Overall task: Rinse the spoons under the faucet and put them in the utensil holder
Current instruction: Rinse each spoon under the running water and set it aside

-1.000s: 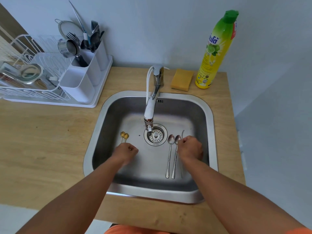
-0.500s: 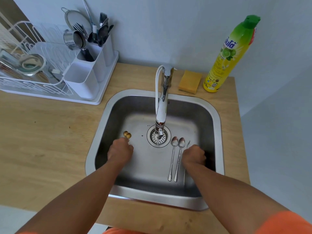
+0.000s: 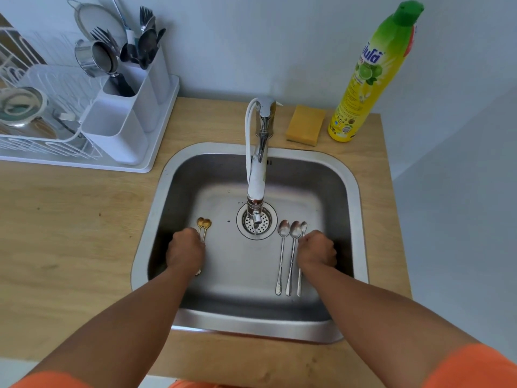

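Observation:
Two gold spoons point(image 3: 204, 224) lie at the left of the steel sink point(image 3: 361, 219). My left hand point(image 3: 186, 252) is curled over their handles and grips them; only the bowls and one handle tip show. To the right of the drain lie three silver spoons side by side, two long ones point(image 3: 288, 247) and a smaller spoon point(image 3: 303, 226). The fingers of my right hand point(image 3: 317, 249) pinch the smaller spoon's neck. The faucet point(image 3: 256, 177) points down over the drain. The white utensil holder point(image 3: 120, 141) stands at the back left with cutlery in its rear compartments.
A white dish rack point(image 3: 42, 147) with a bowl and a metal cup sits left of the holder. A yellow sponge point(image 3: 305, 124) and a green-capped dish soap bottle point(image 3: 369, 79) stand behind the sink. The wooden counter point(image 3: 70, 233) surrounds the sink.
Both hands stay low in the sink over the same spoons. The smaller silver spoon's bowl now shows in front of my right hand. The view has shifted slightly.

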Demonstrator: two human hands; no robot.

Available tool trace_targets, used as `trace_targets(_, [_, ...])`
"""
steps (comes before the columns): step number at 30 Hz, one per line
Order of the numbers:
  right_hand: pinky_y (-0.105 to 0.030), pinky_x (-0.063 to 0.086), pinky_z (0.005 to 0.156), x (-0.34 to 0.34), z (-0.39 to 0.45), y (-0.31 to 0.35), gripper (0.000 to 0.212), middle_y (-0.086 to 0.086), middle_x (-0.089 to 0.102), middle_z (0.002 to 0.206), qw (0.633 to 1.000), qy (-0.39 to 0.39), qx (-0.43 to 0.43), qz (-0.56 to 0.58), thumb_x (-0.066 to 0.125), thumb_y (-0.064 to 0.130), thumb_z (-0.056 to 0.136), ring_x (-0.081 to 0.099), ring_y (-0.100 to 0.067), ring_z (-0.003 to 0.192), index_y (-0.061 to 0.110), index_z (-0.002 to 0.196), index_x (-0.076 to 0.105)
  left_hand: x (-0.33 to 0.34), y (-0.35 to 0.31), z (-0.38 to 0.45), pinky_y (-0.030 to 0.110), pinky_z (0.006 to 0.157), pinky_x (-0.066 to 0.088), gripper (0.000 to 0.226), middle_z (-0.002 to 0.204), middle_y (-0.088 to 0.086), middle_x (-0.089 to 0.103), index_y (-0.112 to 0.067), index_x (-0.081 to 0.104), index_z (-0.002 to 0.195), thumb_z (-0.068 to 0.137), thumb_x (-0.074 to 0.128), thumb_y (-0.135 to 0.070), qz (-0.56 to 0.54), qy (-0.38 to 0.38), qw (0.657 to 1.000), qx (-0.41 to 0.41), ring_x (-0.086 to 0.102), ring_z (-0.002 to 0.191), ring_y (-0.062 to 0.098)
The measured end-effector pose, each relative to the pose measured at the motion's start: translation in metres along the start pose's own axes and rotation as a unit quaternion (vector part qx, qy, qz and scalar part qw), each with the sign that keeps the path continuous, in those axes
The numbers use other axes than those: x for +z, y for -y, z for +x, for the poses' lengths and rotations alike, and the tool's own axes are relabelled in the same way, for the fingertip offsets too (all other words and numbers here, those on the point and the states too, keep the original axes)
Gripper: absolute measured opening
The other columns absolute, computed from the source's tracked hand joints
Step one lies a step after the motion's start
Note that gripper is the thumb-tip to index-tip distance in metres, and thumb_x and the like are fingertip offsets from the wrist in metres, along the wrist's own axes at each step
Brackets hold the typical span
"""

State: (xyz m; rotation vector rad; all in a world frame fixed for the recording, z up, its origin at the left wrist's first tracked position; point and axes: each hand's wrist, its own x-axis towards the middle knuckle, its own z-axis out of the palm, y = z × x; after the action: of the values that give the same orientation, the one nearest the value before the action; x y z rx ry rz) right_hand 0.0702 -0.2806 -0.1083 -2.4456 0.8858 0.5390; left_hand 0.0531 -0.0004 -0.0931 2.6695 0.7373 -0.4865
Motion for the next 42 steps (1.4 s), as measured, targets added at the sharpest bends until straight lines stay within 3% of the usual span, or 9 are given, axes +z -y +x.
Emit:
trace_targets(3, [-0.039, 0.056, 0.084, 0.0, -0.004, 0.002, 0.026, -0.014, 0.072, 0.115, 0.999, -0.015, -0.023, 0.016, 0.062, 0.038, 0.1, 0.069, -0.038, 0.105, 0.016, 0.112, 0.071, 0.0, -0.001, 0.003, 0.033, 0.062, 0.046, 0.021, 0.08, 0.009, 0.062, -0.002, 0.075, 0.098, 0.096, 0.069, -0.022, -0.007, 0.008, 1.0, -0.029, 0.055, 0.064, 0.022])
trace_targets(15, [-0.028, 0.041, 0.07, 0.012, -0.043, 0.022, 0.018, 0.005, 0.075, 0.101, 0.988, -0.041, -0.131, 0.065, 0.06, 0.045, 0.096, 0.07, -0.025, 0.091, 0.029, 0.098, 0.069, 0.011, -0.004, -0.002, 0.024, 0.047, 0.037, 0.021, 0.071, 0.003, 0.06, -0.011, 0.068, 0.083, 0.095, 0.067, -0.028, 0.043, 0.01, 0.999, -0.004, 0.056, 0.058, 0.017])
trace_targets(19, [-0.028, 0.042, 0.07, 0.018, -0.05, 0.028, 0.018, 0.012, 0.075, 0.094, 0.986, 0.029, -0.145, 0.083, 0.06, 0.046, 0.094, 0.07, -0.02, 0.09, 0.031, 0.092, 0.069, 0.01, -0.012, -0.009, 0.028, 0.056, 0.047, 0.025, 0.077, 0.005, 0.061, -0.016, 0.055, 0.074, 0.091, 0.064, -0.033, 0.027, 0.078, 0.996, -0.027, 0.06, 0.067, 0.022])
trace_targets(24, [-0.034, 0.057, 0.079, 0.028, -0.049, 0.039, 0.029, 0.004, 0.077, 0.085, 0.961, 0.18, -0.162, 0.129, 0.064, 0.046, 0.091, 0.07, -0.02, 0.083, 0.02, 0.084, 0.076, 0.009, -0.038, -0.034, 0.037, 0.069, 0.059, 0.026, 0.086, 0.015, 0.07, -0.008, 0.064, 0.082, 0.088, 0.058, -0.033, -0.002, 0.133, 0.991, 0.011, 0.069, 0.075, 0.033])
trace_targets(29, [-0.023, 0.042, 0.05, 0.029, -0.05, 0.046, 0.022, 0.003, 0.074, 0.069, 0.93, 0.276, -0.107, 0.219, 0.078, 0.036, 0.089, 0.055, -0.01, 0.053, 0.023, 0.072, 0.078, 0.02, -0.058, -0.06, 0.044, 0.073, 0.065, 0.04, 0.079, 0.014, 0.075, -0.006, 0.074, 0.084, 0.097, 0.058, -0.039, -0.071, 0.159, 0.984, 0.025, 0.074, 0.067, 0.032])
trace_targets(32, [-0.017, 0.034, 0.038, 0.023, -0.047, 0.043, 0.013, 0.006, 0.072, 0.068, 0.918, 0.294, -0.06, 0.258, 0.083, 0.025, 0.085, 0.051, -0.007, 0.049, 0.022, 0.074, 0.079, 0.021, -0.063, -0.07, 0.041, 0.06, 0.065, 0.037, 0.068, 0.012, 0.073, -0.004, 0.071, 0.078, 0.101, 0.058, -0.03, -0.221, 0.211, 0.952, -0.003, 0.071, 0.056, 0.03])
trace_targets(34, [-0.017, 0.037, 0.041, 0.018, -0.045, 0.04, 0.011, 0.007, 0.076, 0.08, 0.919, 0.29, -0.067, 0.259, 0.084, 0.022, 0.085, 0.053, -0.004, 0.054, 0.022, 0.075, 0.078, 0.018, -0.061, -0.072, 0.039, 0.054, 0.061, 0.033, 0.075, 0.013, 0.07, -0.005, 0.069, 0.085, 0.102, 0.058, -0.03, -0.288, 0.259, 0.922, -0.019, 0.069, 0.062, 0.027])
trace_targets(39, [-0.026, 0.053, 0.083, 0.016, -0.044, 0.035, 0.017, 0.006, 0.078, 0.088, 0.927, 0.251, -0.12, 0.253, 0.082, 0.019, 0.086, 0.072, -0.01, 0.089, 0.024, 0.072, 0.076, 0.008, -0.06, -0.064, 0.028, 0.05, 0.054, 0.025, 0.108, 0.01, 0.071, -0.01, 0.07, 0.107, 0.102, 0.057, -0.031, -0.32, 0.299, 0.898, -0.037, 0.066, 0.078, 0.02])
trace_targets(42, [-0.025, 0.053, 0.08, 0.013, -0.041, 0.033, 0.016, 0.007, 0.078, 0.08, 0.929, 0.244, -0.143, 0.24, 0.081, 0.021, 0.087, 0.072, -0.01, 0.084, 0.023, 0.072, 0.077, 0.004, -0.069, -0.056, 0.029, 0.053, 0.053, 0.022, 0.11, 0.004, 0.072, -0.017, 0.07, 0.112, 0.104, 0.052, -0.027, -0.351, 0.241, 0.904, -0.035, 0.063, 0.08, 0.018])
